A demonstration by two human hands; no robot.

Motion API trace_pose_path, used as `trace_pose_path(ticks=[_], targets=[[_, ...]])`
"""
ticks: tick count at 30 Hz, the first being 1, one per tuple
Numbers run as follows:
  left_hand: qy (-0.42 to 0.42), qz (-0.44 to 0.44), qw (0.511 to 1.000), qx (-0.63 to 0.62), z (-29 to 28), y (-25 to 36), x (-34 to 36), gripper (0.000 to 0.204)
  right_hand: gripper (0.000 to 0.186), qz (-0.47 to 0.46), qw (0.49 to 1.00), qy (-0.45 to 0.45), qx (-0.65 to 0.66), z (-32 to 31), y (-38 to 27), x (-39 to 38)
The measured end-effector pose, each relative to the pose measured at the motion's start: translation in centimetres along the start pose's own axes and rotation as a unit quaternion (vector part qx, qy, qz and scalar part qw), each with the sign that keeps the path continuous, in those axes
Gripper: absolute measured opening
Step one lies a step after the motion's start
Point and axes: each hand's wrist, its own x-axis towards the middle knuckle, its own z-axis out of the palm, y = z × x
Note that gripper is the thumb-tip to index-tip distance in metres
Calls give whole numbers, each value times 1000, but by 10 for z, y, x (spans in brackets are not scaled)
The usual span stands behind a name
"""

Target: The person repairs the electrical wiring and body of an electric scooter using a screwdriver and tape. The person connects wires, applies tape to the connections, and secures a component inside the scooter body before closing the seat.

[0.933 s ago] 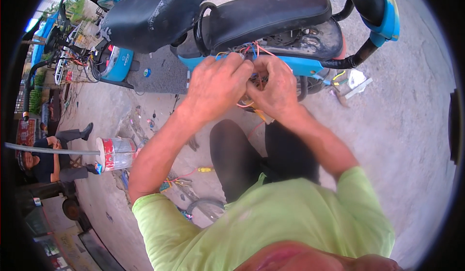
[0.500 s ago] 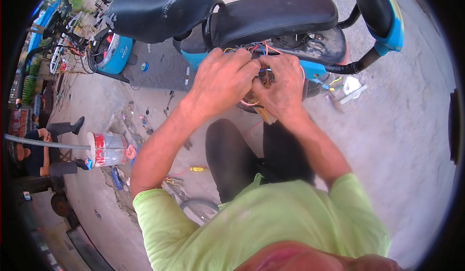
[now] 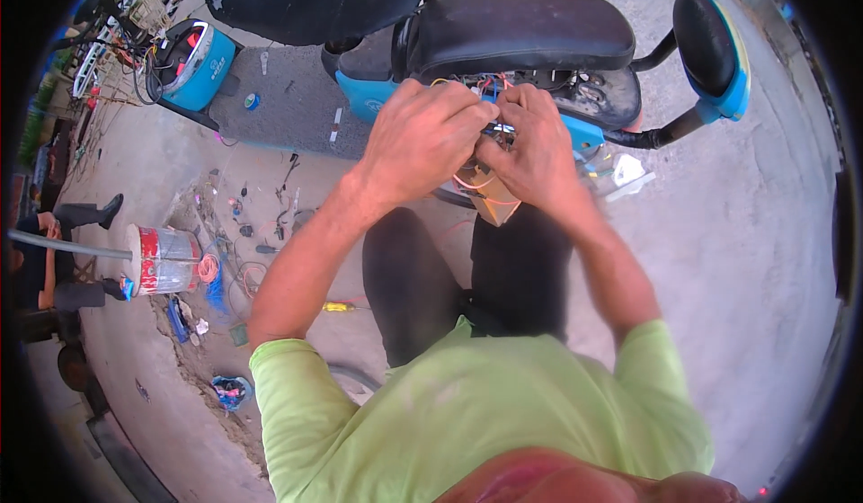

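My left hand (image 3: 424,133) is closed in a pinch at the side of a blue electric scooter (image 3: 363,96), below its black rear seat (image 3: 521,34). Opposite it, my right hand (image 3: 538,154) has thumb and fingers bent inward, also pinching. The fingertips of both hands nearly meet over a bundle of thin coloured wires (image 3: 490,82), and the wire between them is mostly hidden by the fingers. Just under my hands, a brown box-like piece (image 3: 496,204) with a pink wire across it stands above my knees.
A yellow-handled screwdriver (image 3: 339,306) lies on the ground left of my legs. Farther left stand a red-and-white bucket (image 3: 166,260) and a seated person (image 3: 67,260). Small parts and a blue tool (image 3: 178,320) litter the ground. A padded backrest (image 3: 706,44) juts out at the scooter's right.
The view has shifted, so the bucket and person sit farther left. Both hands stay together at the wires with small finger movements. More of the brown piece shows beneath them.
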Motion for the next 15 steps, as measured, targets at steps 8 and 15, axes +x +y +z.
trace_pose_path(ticks=[8, 15], targets=[[162, -108, 980, -31, 29, 37, -42, 34, 31, 38, 977, -180, 107, -18, 17, 17], [194, -247, 949, 8, 54, 57, -45, 33, 27, 3, 951, -261, 167, -27, 25, 31]])
